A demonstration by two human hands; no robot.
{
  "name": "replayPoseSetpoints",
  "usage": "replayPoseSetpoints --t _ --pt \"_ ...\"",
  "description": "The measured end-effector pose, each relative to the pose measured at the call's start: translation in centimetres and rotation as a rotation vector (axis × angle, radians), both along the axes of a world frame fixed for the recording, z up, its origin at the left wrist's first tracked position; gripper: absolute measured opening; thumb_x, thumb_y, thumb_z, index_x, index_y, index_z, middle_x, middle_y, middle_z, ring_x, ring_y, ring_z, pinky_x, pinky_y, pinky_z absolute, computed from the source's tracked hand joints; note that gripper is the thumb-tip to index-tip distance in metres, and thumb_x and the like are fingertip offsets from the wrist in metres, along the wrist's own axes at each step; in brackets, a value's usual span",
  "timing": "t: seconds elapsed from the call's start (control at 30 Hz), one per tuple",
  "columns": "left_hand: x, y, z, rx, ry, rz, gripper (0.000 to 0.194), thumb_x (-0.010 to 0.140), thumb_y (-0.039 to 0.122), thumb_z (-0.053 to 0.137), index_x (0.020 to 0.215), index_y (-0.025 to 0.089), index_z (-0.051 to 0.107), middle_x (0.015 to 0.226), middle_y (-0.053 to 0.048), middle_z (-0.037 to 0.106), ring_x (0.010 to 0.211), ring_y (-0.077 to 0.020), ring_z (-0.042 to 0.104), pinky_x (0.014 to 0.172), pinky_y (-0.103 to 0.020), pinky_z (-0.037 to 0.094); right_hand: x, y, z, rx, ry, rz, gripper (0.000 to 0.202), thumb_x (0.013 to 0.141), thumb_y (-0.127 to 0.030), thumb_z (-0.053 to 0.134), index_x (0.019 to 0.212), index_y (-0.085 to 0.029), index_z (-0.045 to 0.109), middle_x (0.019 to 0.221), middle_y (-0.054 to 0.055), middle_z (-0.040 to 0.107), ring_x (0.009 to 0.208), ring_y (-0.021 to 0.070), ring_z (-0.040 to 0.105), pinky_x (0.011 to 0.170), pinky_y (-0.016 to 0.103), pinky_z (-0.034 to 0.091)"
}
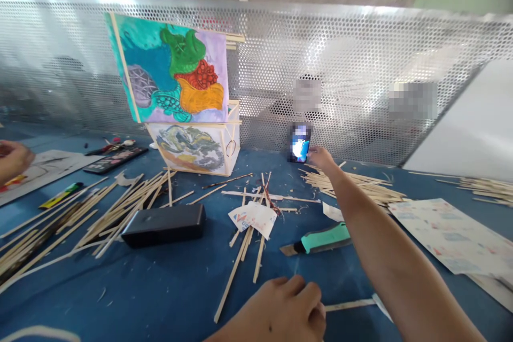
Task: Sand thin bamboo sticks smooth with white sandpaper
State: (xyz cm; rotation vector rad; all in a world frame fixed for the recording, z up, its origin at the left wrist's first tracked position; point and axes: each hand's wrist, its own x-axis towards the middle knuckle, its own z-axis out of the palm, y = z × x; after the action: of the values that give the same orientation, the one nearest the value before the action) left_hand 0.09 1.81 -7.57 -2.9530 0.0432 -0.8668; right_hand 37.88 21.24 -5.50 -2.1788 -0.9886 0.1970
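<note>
My right hand (321, 158) is stretched far across the table, fingers closed at the lower right edge of an upright phone (300, 144) with a lit screen. Part of the grip is hidden. Low in the middle is my left hand (290, 302), its fingers curled down, with a thin wooden stick (348, 305) coming out from under the fingertips. A scrap of white paper touches the stick's far end. Between the hands lies a teal utility knife (326, 238), blade out to the left. Left of it, a printed paper piece (253, 218) rests over several crossed sticks (244, 248).
A painted paper-and-stick lantern frame (192, 147) stands at the back left. In front are a black case (164, 224), loose sticks (124, 208), and a yellow-green cutter (60, 196). Another person's hand (14, 161) is far left. A perforated metal panel (264, 69) borders the back.
</note>
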Motion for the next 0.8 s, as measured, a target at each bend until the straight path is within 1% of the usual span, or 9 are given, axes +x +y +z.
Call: replayPoseSetpoints --t 0.07,0.17,0.27,0.33,0.47,0.57,0.67,0.8 --pt "-0.4 0.1 0.5 -0.024 0.083 -0.025 0.009 0.097 0.023 0.067 0.095 0.014 0.066 0.084 0.000 0.057 0.069 -0.0143 0.055 0.049 -0.028 0.038 0.6 -0.7 0.5 -0.048 -0.024 0.050 0.041 0.100 -0.041 0.068 0.134 -0.018 0.063 0.134 0.011 0.065 0.113 0.0257 0.067 0.094 0.048 0.060" --pt "-0.8 0.2 1.3 -0.060 0.204 -0.049 0.014 0.102 0.025 0.061 0.106 0.013 0.067 0.093 -0.002 0.062 0.077 -0.0163 0.060 0.054 -0.030 0.042 1.7 -2.4 1.7 -0.097 -0.089 0.134 0.041 0.100 -0.041 0.068 0.134 -0.018 0.063 0.134 0.011 0.065 0.113 0.0260 0.067 0.094 0.048 0.059" --pt "-1.1 0.1 1.9 -0.099 0.311 -0.035 0.018 0.103 0.027 0.059 0.113 0.014 0.066 0.102 -0.002 0.065 0.086 -0.0172 0.062 0.061 -0.031 0.045 2.9 -5.5 2.8 -0.142 -0.160 0.240 0.039 0.100 -0.042 0.068 0.132 -0.018 0.064 0.134 0.010 0.065 0.114 0.0265 0.067 0.095 0.048 0.059" --pt "-1.2 -0.1 2.5 -0.144 0.365 -0.011 0.021 0.105 0.030 0.058 0.117 0.016 0.067 0.105 -0.002 0.067 0.091 -0.0174 0.064 0.067 -0.031 0.048 3.4 -8.1 2.9 -0.163 -0.201 0.312 0.036 0.101 -0.041 0.067 0.130 -0.020 0.066 0.134 0.010 0.065 0.114 0.0260 0.067 0.096 0.047 0.059" --pt "-1.3 -0.6 4.1 -0.251 0.449 0.031 0.028 0.104 0.032 0.060 0.127 0.018 0.068 0.114 -0.003 0.069 0.100 -0.0195 0.066 0.083 -0.032 0.052 3.5 -13.3 1.9 -0.153 -0.250 0.414 0.034 0.102 -0.040 0.066 0.129 -0.020 0.066 0.133 0.010 0.066 0.112 0.0236 0.067 0.095 0.046 0.059" --pt "-1.2 -0.8 5.1 -0.325 0.506 0.061 0.030 0.105 0.030 0.058 0.131 0.019 0.068 0.118 -0.003 0.069 0.105 -0.0204 0.067 0.090 -0.033 0.053 3.4 -15.8 0.8 -0.112 -0.259 0.420 0.033 0.102 -0.041 0.065 0.128 -0.020 0.066 0.132 0.010 0.067 0.111 0.0233 0.068 0.095 0.045 0.059" --pt "-1.1 -0.9 5.6 -0.372 0.535 0.088 0.028 0.104 0.029 0.058 0.128 0.021 0.069 0.119 -0.003 0.069 0.106 -0.0210 0.068 0.092 -0.034 0.054 3.9 -16.8 0.1 -0.061 -0.261 0.373 0.033 0.102 -0.041 0.065 0.128 -0.020 0.066 0.131 0.010 0.067 0.109 0.0232 0.068 0.094 0.045 0.060" --pt "-1.2 -0.9 5.6 -0.388 0.554 0.075 0.029 0.104 0.028 0.058 0.129 0.021 0.069 0.117 -0.003 0.069 0.105 -0.0214 0.068 0.090 -0.035 0.055 5.1 -16.9 -0.4 -0.010 -0.265 0.324 0.034 0.102 -0.041 0.065 0.128 -0.019 0.066 0.129 0.009 0.067 0.107 0.0227 0.068 0.092 0.044 0.060"
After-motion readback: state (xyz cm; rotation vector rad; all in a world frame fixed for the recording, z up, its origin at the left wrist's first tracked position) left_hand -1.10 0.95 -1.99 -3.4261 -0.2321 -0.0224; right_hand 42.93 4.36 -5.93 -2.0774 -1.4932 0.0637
